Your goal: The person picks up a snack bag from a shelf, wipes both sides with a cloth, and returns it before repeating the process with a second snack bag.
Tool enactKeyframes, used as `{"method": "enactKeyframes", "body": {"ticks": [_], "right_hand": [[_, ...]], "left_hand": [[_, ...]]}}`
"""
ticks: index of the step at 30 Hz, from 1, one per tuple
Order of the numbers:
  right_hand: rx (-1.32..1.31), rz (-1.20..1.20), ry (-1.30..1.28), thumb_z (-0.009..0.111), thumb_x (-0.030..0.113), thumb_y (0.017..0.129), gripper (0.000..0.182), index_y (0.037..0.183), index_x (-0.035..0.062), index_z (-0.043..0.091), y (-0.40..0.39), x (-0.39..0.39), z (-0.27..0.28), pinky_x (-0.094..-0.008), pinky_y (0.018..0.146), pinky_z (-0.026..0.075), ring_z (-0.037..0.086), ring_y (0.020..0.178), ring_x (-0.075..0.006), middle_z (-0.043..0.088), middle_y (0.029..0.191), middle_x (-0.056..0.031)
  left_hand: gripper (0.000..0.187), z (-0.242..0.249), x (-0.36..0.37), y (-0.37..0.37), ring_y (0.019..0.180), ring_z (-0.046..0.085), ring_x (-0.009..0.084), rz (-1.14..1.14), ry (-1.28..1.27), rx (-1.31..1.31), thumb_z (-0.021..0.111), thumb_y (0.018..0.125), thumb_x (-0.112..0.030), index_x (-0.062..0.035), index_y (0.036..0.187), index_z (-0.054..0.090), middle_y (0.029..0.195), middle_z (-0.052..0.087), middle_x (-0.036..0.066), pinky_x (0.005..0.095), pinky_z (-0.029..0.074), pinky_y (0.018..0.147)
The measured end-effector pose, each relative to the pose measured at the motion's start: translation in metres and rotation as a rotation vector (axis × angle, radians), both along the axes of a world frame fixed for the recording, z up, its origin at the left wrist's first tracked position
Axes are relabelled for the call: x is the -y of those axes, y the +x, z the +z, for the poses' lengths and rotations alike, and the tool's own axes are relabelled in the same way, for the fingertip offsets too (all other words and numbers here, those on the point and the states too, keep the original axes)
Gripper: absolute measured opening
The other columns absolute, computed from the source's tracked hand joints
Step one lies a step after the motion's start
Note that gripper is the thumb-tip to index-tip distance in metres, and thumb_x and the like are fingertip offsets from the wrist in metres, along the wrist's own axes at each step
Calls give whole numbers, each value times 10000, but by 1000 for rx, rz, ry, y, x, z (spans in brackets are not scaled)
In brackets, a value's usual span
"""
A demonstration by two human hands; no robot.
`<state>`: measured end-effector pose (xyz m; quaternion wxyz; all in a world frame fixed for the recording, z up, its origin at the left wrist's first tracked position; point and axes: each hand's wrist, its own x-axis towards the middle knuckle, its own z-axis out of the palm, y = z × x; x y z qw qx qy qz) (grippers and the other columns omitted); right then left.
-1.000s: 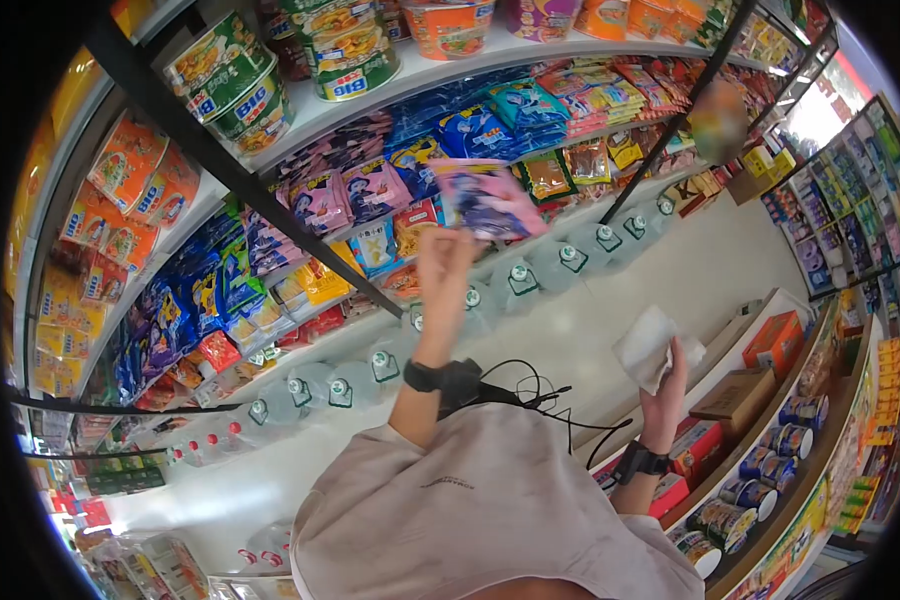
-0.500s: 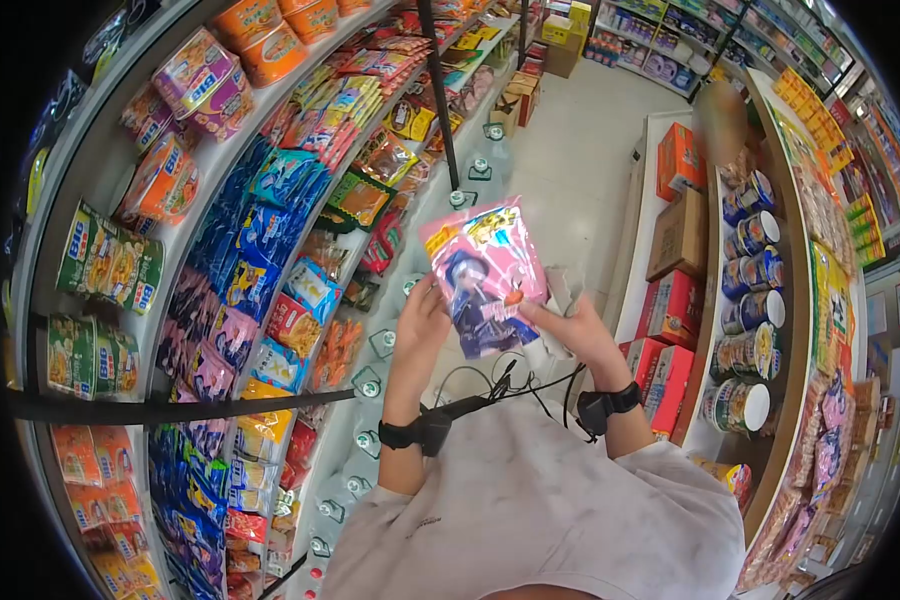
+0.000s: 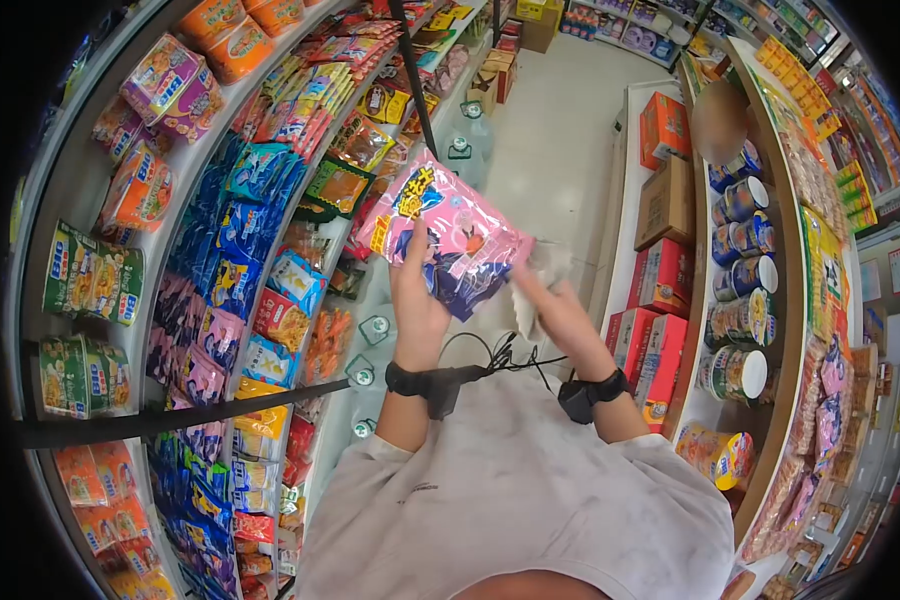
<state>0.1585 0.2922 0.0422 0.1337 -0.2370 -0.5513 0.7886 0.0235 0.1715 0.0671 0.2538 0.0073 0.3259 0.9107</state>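
Note:
A glossy pink and purple snack bag (image 3: 462, 222) with yellow lettering and a cartoon figure is tilted in front of me. My left hand (image 3: 420, 315) grips its lower left side, thumb across the front and the other fingers hidden behind. At the bag's right end is my right hand (image 3: 567, 322), slightly blurred, its fingertips right at the pink edge. Its fingers are closed around a crumpled whitish cloth-like piece (image 3: 526, 308), which hangs below them. Dark bands circle both wrists, with black cables (image 3: 505, 350) running between them.
Left of me, shelves hold instant noodle bowls (image 3: 92, 272) and rows of hanging snack bags (image 3: 240, 240). Large clear water bottles (image 3: 373, 330) line the floor there. On the right shelf stand noodle cups (image 3: 738, 373), red boxes (image 3: 660, 275) and a brown carton (image 3: 665, 203). A tiled aisle floor (image 3: 560, 120) runs ahead.
The bag has moved left and tipped over, its top now pointing to the upper left. My left thumb has come onto its front. My right hand has shifted slightly left and down to the bag's end.

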Motion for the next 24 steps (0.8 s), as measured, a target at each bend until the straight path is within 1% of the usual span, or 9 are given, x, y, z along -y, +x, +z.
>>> {"method": "enactKeyframes", "body": {"ticks": [1, 4, 5, 8, 14, 17, 20, 23, 24], "right_hand": [[-74, 3, 42, 714, 274, 938, 424, 1270, 41, 591, -5, 12, 4, -256, 746, 521, 635, 889, -75, 682, 1030, -2], [37, 74, -48, 743, 212, 913, 461, 1300, 29, 573, -15, 26, 15, -267, 805, 523, 631, 966, -84, 675, 1115, -16], [32, 78, -43, 734, 196, 919, 451, 1300, 23, 567, -18, 30, 19, -263, 805, 522, 621, 1002, -90, 662, 1164, -35], [-45, 53, 10, 722, 203, 929, 431, 1288, 21, 569, -28, 50, 19, -260, 800, 522, 618, 1015, -94, 655, 1172, -41], [93, 59, -102, 708, 210, 940, 389, 1261, 32, 579, -47, 74, 12, -263, 834, 510, 613, 986, -93, 655, 1110, -10], [106, 245, -104, 715, 208, 935, 367, 1236, 43, 583, -51, 89, 23, -267, 841, 506, 611, 971, -89, 652, 1083, 3], [50, 203, 1, 727, 195, 924, 350, 1212, 53, 590, -59, 111, 19, -270, 845, 505, 617, 958, -87, 654, 1062, 10], [178, 180, 47, 714, 203, 934, 344, 1219, 58, 588, -60, 117, 14, -269, 839, 506, 622, 940, -89, 656, 1055, -3], [184, 91, 56, 696, 216, 948, 343, 1227, 50, 585, -60, 112, 10, -273, 832, 510, 626, 951, -96, 658, 1068, -12]], "left_hand": [[344, -3, 1, 0, 1076, 648, 190, -29, -14, 6, 635, 984, -208, -64, 1288, 562, 1218, 634, 55, 362, 542, 916], [352, 1, 7, 2, 1082, 644, 184, 61, -57, -59, 640, 983, -210, -70, 1295, 557, 1217, 634, 52, 363, 537, 910], [363, 4, 12, 1, 1082, 642, 176, 36, -26, -66, 646, 980, -215, -77, 1302, 552, 1205, 636, 46, 358, 532, 907], [356, 0, 29, -3, 1071, 647, 172, 46, 6, -17, 639, 984, -210, -81, 1304, 550, 1199, 637, 42, 350, 535, 897], [298, -11, 62, -21, 1055, 652, 172, 169, 70, 39, 627, 993, -210, -89, 1259, 571, 1167, 641, 41, 360, 553, 874], [317, -11, 79, -33, 1055, 649, 183, 261, 70, 54, 643, 984, -231, -86, 1257, 571, 1166, 637, 42, 369, 554, 880], [329, -21, 92, -38, 1049, 651, 184, 238, 47, -4, 652, 978, -234, -84, 1259, 571, 1167, 637, 44, 368, 552, 891], [329, -20, 105, -45, 1030, 622, 136, 250, 68, 67, 638, 989, -196, -86, 1277, 524, 1141, 620, 31, 330, 536, 875], [325, -24, 111, -51, 1029, 623, 136, 269, 68, 66, 642, 986, -189, -87, 1271, 525, 1142, 620, 32, 329, 537, 872]]}}
